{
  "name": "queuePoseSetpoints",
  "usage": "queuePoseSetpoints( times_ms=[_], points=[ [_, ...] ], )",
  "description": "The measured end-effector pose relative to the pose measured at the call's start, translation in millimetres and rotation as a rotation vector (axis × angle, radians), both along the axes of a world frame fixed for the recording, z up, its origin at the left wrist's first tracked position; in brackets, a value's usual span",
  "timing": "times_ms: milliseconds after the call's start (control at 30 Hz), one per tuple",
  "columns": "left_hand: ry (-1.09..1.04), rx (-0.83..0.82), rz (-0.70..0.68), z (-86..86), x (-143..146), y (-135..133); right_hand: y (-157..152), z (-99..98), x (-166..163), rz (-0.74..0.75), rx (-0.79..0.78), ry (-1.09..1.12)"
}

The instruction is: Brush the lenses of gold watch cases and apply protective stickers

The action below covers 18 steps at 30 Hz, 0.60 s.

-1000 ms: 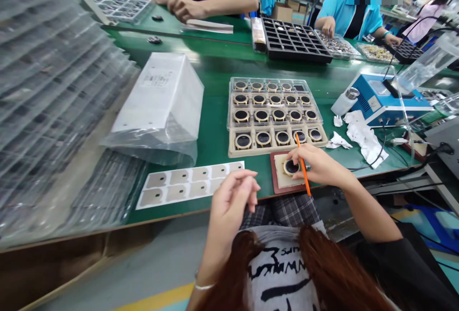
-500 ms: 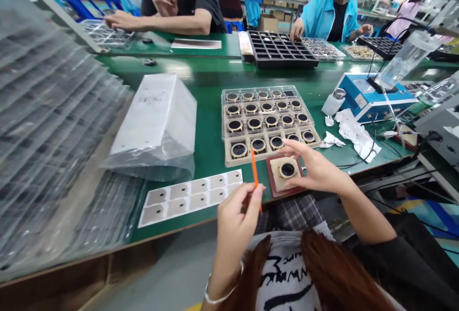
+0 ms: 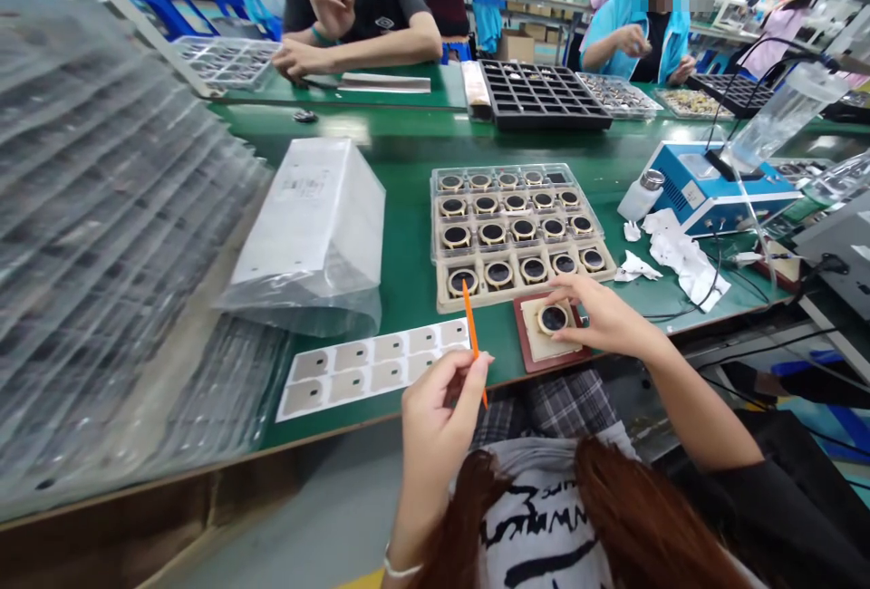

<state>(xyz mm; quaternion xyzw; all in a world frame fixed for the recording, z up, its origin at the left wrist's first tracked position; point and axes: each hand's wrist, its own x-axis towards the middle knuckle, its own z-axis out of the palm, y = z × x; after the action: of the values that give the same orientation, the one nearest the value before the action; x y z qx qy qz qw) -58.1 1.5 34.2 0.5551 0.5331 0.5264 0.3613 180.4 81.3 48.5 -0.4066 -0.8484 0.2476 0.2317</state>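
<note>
Noted 1 watch, screen up, on a tan pad over a red base, just in front of the tray. See hands apart from each other: left hand pinched on an orange stick, tip angled up in line with the near-left tray watch; contact there, cannot tell. See right hand curved round the padded watch, thumb and fingers by the rim; firm grip or light touch, cannot tell.

Progress: judged partway, with 1 watch singled out on the pad. From the screens alone, cannot sort finished from waiting. Found every visible place on the sheet filled; judged those stickers unused.

Counts: in tray, counted 19 watches: 4 in the far row plus 1 dark square at the right end, then 5, 5 and 5. With the padded 1, total 20. On sheet, 5 stickers in the far row, at least 4 in the near row, partly behind the left hand. Also counted 1 white package, 1 blue machine, 1 bottle.
</note>
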Motion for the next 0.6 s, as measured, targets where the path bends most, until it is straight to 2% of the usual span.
queuePoseSetpoints(
  times_ms=[300, 400, 500, 600],
  points=[
    [0.024, 0.001, 0.042, -4.0, -7, 0, 0, 11.6, -1, 0.019, -0.009, -0.090],
    [0.012, 0.006, 0.092, -9.8, -11, -1, 7, 15.3, -13, 0.013, 0.109, -0.128],
    [-0.038, 0.026, 0.195, -14.1, -15, -3, 18, 15.0, -38, 0.005, 0.260, -0.208],
    [-0.159, 0.058, 0.349, -12.0, -22, -7, 28, 6.7, -64, 0.124, 0.330, -0.326]
  ],
)
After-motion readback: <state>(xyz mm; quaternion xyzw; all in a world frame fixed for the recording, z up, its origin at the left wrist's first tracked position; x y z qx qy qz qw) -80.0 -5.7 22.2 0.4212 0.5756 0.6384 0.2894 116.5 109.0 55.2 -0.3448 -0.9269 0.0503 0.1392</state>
